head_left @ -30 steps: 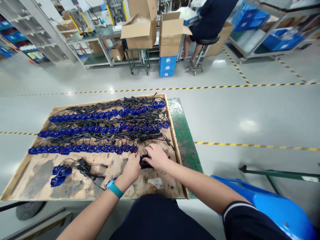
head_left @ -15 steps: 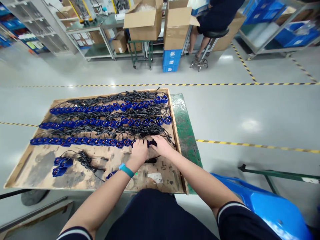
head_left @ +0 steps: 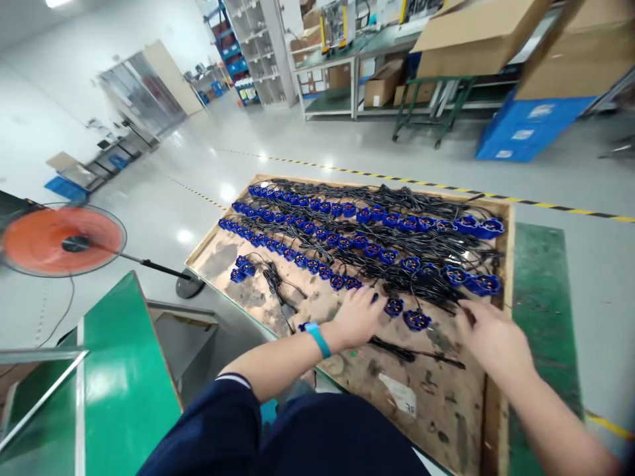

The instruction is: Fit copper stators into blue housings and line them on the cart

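Note:
Blue round housings (head_left: 417, 320) with coloured wires inside and black cables (head_left: 421, 284) lie in rows in a shallow wooden tray (head_left: 342, 360). My left hand (head_left: 358, 317), with a teal wristband, is over the nearest row, its fingers bent down around a blue housing that they mostly hide. To the right, my right hand (head_left: 496, 340) has thumb and forefinger together at the end of a black cable near the tray's right side. Several loose blue housings (head_left: 243, 268) and a bundled cable (head_left: 272, 281) lie at the left. Another black cable (head_left: 397, 350) lies below my hands.
The tray rests on a green table (head_left: 540, 317). An orange fan (head_left: 64, 238) stands at the left, beside a green-topped surface (head_left: 124, 370). Cardboard boxes (head_left: 481, 43), stacked blue crates (head_left: 530, 129) and a workbench (head_left: 330, 106) are across the aisle.
The view has swung left, bringing the fan and green-topped surface into sight. My hands have moved apart, the right one away from the housings towards the tray's right side.

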A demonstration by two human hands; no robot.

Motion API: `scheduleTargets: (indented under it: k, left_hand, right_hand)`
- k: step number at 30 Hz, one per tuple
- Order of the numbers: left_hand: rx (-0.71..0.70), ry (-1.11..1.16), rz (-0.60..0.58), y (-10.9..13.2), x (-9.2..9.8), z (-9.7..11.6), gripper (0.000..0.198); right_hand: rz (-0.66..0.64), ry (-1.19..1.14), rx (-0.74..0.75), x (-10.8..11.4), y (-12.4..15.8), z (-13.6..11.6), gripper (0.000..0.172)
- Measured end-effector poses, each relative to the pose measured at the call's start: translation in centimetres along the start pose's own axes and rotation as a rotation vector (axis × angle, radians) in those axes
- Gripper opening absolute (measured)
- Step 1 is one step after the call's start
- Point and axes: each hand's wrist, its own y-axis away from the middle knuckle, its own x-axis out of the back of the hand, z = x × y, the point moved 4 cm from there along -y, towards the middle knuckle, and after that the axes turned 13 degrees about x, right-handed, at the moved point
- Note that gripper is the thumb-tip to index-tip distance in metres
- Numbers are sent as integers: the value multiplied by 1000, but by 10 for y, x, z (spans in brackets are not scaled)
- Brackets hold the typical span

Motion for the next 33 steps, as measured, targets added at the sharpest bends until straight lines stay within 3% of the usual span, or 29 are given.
scheduleTargets:
  k: [3,5,7,10,15,17,20,22,24,28,30,33]
  left_hand:
    - [191,-10,-28,39,31,-88,43]
    - [460,-77,16,67,60,-165,36]
    - [608,-93,81,95,84,-233,37]
    - [746,-86,146,130,95,-299,40]
    - [486,-103,32,160,67,-320,41]
    - [536,-139,83,164,64,-341,45]
    - [710,-73,129,164,65,-395,37]
    - [722,6,81,164,59,-425,29]
    - [689,50,28,165,49,-441,26]
    - [622,87,-24,172,36,-440,35]
    - [553,95,-37,174,35,-433,40]
    - [469,103,-45,177,38,-419,42]
  right_hand:
    - [4,-166,82,-3,25,-77,29]
    - [-122,-247,147,-19,41,-129,29]
    - [-248,-231,158,-38,50,-169,35]
    - [-407,-160,104,-61,51,-205,45]
    - [-482,-44,1,-73,31,-231,49]
    - [-487,60,-92,-70,27,-227,51]
    - [-472,180,-269,-59,22,-219,48]
    - [-430,157,-270,-56,14,-232,41]
    - [-406,70,-162,-61,1,-264,40]
    - [-532,-97,-13,-94,-27,-337,47]
    - [-638,-119,-14,-106,-36,-356,35]
    - [-713,-165,27,-107,-40,-366,20]
